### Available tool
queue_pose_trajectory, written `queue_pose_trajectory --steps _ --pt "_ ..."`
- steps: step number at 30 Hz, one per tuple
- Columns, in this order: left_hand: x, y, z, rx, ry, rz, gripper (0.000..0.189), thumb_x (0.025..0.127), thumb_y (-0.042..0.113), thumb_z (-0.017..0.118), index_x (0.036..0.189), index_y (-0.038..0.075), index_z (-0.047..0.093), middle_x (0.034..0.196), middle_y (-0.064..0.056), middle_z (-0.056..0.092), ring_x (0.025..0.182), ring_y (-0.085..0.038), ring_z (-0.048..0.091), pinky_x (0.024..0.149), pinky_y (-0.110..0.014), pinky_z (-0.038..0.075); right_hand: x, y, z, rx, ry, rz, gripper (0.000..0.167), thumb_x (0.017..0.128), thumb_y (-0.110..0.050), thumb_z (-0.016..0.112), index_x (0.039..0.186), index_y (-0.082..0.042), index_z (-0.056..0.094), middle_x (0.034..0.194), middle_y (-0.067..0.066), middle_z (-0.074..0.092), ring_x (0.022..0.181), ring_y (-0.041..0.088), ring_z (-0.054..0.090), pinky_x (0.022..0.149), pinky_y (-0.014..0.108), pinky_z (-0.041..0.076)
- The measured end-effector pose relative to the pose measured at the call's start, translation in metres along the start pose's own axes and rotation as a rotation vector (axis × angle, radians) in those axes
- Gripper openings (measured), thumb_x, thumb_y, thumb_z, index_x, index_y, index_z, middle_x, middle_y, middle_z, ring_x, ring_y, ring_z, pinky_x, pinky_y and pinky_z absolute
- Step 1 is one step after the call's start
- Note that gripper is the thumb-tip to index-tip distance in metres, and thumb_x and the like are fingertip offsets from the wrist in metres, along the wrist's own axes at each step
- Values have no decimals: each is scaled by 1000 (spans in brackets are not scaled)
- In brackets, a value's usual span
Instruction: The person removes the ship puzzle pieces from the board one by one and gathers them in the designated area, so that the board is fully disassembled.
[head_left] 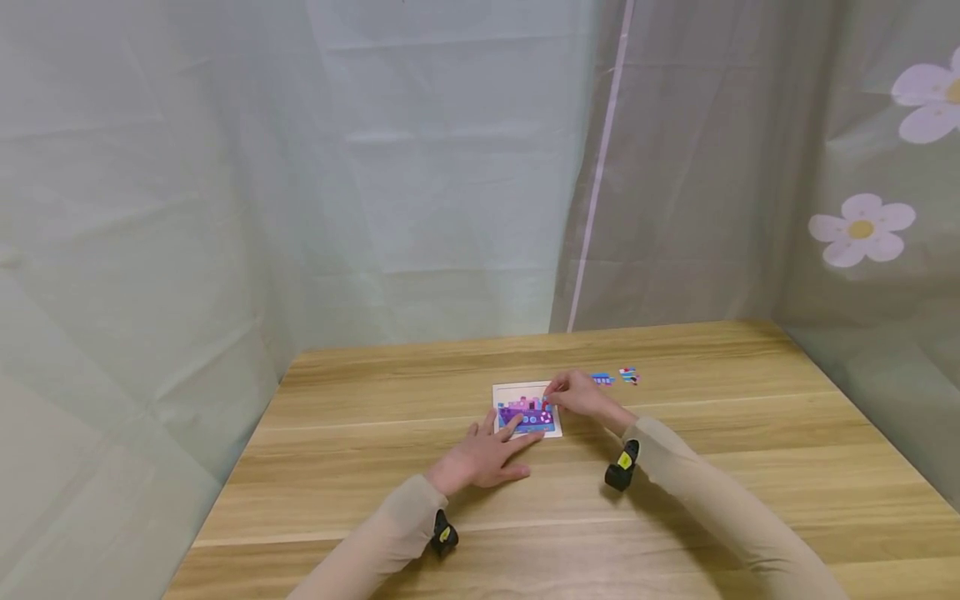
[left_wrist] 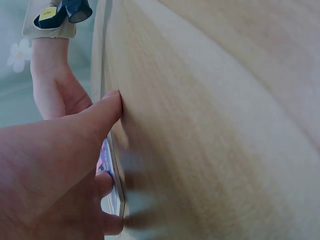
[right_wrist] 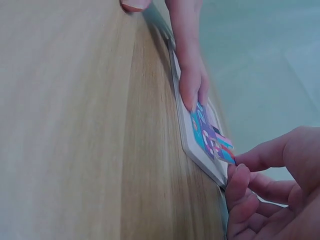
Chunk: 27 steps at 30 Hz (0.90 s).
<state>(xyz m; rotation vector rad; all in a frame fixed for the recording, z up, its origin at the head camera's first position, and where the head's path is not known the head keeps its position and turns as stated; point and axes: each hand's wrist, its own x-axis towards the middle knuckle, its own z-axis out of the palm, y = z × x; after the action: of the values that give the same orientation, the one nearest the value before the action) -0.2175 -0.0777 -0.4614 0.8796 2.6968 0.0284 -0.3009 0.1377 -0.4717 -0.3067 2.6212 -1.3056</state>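
A white-bordered jigsaw puzzle board [head_left: 517, 387] with a purple and pink ship picture lies flat on the table. My left hand [head_left: 491, 457] rests over its lower left part with fingers spread, some fingertips touching the picture; its thumb [left_wrist: 114, 102] stays off the board, beside the near edge. Across the board's right side, my right hand [head_left: 581, 393] pinches a small red and blue puzzle piece [right_wrist: 227, 156] between thumb and index finger. That piece is at the right edge of the picture; whether it lies flat there I cannot tell.
Just past the right hand, a blue and purple loose piece [head_left: 602, 378] lies on the wooden table [head_left: 360, 442]. Farther right is another group of small coloured pieces [head_left: 628, 376]. A pale curtain [head_left: 450, 208] hangs behind the table, continuing along its sides.
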Motion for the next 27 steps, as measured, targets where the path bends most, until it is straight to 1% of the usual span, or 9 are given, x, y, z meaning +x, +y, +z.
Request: queue_pose_trajectory --steps 3,7,10,14,18,22,25,27 --pt "0 0 0 -4 -1 -2 59 97 57 41 152 44 22 163 -4 17 146 -48 14 113 -62 27 -2 -3 2 1 26 23 11 87 -10 66 91 -2 72 62 1 60 55 9 52 51 20 38" --pt "-1 0 0 -4 -5 -1 59 97 57 41 152 44 22 163 -4 16 146 -47 13 113 -62 27 -4 -7 4 7 57 62 11 87 -10 66 92 -2 72 65 2 61 55 9 52 51 19 38" --pt "-1 0 0 -5 -10 -1 59 97 57 41 152 44 22 163 -4 16 146 -47 13 114 -62 27 -5 -8 6 15 80 79 13 88 -10 63 95 -2 71 71 5 63 56 10 52 50 20 39" --pt "-2 0 0 -4 -11 1 59 98 57 40 152 44 21 163 -4 16 147 -47 13 114 -61 27 -4 -7 4 51 112 89 16 91 -10 61 100 0 69 83 9 66 63 11 55 55 19 44" --pt "-2 0 0 8 -10 1 59 98 57 39 152 44 20 164 -4 15 147 -46 13 114 -61 26 -6 -4 -3 92 102 83 17 92 -9 60 101 2 67 91 12 66 71 13 58 62 21 49" --pt "-2 0 1 27 -14 -4 59 98 57 37 152 44 18 164 -3 14 147 -45 12 115 -59 25 -11 1 -9 115 78 72 15 91 -7 60 99 4 67 88 9 65 70 13 58 62 22 49" --pt "-3 0 2 33 -12 -6 59 98 57 36 153 44 18 164 -3 13 147 -46 12 116 -59 25 -16 5 -12 111 70 66 14 90 -8 60 96 3 67 77 5 63 63 11 55 58 22 45" --pt "-4 -1 2 22 -8 -1 59 99 57 36 153 43 18 164 -4 12 147 -47 11 116 -60 24 -19 8 -14 112 63 62 14 90 -7 60 96 4 67 77 5 63 62 11 55 57 21 44"
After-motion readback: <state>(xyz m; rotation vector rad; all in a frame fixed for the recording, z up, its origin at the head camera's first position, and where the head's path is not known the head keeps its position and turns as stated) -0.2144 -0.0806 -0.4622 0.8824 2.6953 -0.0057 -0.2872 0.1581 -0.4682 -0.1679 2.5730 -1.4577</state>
